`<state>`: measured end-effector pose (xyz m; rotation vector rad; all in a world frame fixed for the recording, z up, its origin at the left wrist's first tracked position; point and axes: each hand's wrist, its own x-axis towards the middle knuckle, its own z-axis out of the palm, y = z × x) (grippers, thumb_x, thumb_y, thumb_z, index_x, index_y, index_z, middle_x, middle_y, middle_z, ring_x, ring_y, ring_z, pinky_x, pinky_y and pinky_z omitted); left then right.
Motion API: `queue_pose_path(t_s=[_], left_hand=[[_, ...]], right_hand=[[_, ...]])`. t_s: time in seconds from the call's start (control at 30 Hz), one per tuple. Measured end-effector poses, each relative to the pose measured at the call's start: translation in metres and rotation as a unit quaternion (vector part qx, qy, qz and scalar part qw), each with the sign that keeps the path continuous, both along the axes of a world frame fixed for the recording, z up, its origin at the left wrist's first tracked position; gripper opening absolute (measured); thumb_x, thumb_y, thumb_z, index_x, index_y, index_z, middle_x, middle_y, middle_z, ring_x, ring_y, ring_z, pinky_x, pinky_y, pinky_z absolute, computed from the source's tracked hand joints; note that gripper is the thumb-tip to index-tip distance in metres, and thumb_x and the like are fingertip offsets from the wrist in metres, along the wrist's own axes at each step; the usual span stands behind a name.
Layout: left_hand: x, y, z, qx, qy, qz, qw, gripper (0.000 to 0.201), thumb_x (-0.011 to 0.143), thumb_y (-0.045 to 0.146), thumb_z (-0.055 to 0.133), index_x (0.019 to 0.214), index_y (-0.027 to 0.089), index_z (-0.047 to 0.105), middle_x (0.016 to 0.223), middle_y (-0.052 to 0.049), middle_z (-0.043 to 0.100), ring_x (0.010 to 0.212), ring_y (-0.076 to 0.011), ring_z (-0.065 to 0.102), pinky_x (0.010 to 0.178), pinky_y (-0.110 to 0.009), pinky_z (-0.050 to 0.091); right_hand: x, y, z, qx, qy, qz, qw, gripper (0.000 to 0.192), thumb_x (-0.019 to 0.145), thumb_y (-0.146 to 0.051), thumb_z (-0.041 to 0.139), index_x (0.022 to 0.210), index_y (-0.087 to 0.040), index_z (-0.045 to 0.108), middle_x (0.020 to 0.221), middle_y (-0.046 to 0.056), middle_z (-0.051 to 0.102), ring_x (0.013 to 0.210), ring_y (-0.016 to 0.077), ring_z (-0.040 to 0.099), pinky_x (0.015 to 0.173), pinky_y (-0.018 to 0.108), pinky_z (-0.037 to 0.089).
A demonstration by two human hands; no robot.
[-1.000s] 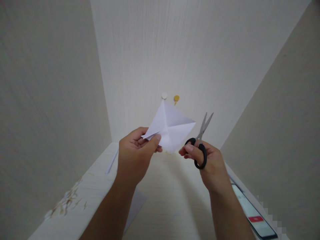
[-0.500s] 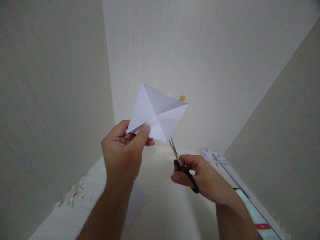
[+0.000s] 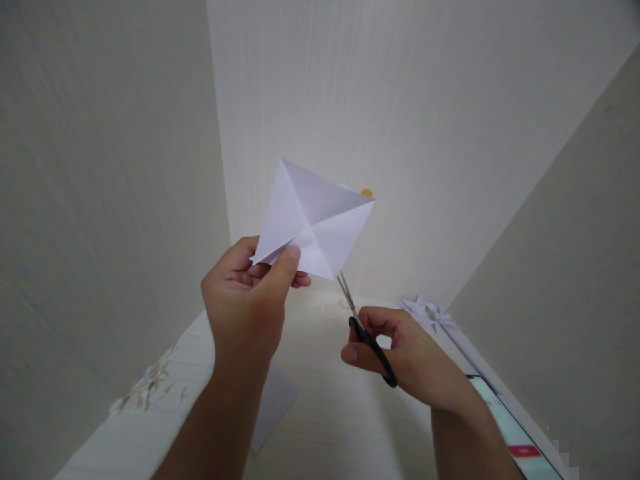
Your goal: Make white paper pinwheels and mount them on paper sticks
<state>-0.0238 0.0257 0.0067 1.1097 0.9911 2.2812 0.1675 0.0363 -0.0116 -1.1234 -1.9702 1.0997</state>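
My left hand (image 3: 250,293) pinches a white square of paper (image 3: 320,213) at its lower left edge, thumb on top and fingers beneath. Diagonal creases cross at the middle of the paper, and a slit runs inward from its left corner beside my thumb. In my right hand (image 3: 395,353) is a pair of scissors (image 3: 357,313) with black handles, my fingers through the loops. Their blades are slightly parted and point up at the paper's bottom corner, close to it; whether they touch is hard to tell.
Another sheet of paper (image 3: 273,407) lies on the white table (image 3: 330,400) under my left forearm. Folded paper pinwheel shapes (image 3: 433,313) rest at the back right, near a phone (image 3: 510,420). Small scraps (image 3: 150,387) lie at the left. Walls surround the table.
The paper has risen slightly in view and its right corner now overlaps the yellow spot on the wall more. Both hands keep the same holds.
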Motion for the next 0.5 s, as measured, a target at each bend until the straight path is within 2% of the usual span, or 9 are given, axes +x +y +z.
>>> queue_pose_path(t_s=[0.33,0.5], left_hand=[[0.0023,-0.0015,-0.0007,-0.01,0.002,-0.027,1.0,0.008,0.078,0.021,0.082,0.082,0.02,0.075,0.068,0.004,0.073,0.057,-0.0126,0.072,0.057,-0.022,0.064],[0.0029,-0.0025,-0.0002,-0.035,0.019,-0.013,0.999,0.007,0.079,0.022,0.08,0.084,0.02,0.076,0.069,0.004,0.073,0.056,-0.0125,0.072,0.056,-0.021,0.063]], right_hand=[[-0.0038,-0.0019,0.0007,-0.013,0.015,-0.003,1.0,0.038,0.073,-0.048,0.088,0.069,-0.018,0.065,0.066,-0.002,0.057,0.063,0.013,0.046,0.056,0.025,0.035],[-0.0055,-0.0027,0.0023,-0.03,0.033,0.002,0.999,0.039,0.072,-0.048,0.087,0.066,-0.019,0.062,0.062,-0.004,0.053,0.058,0.0115,0.042,0.052,0.024,0.034]])
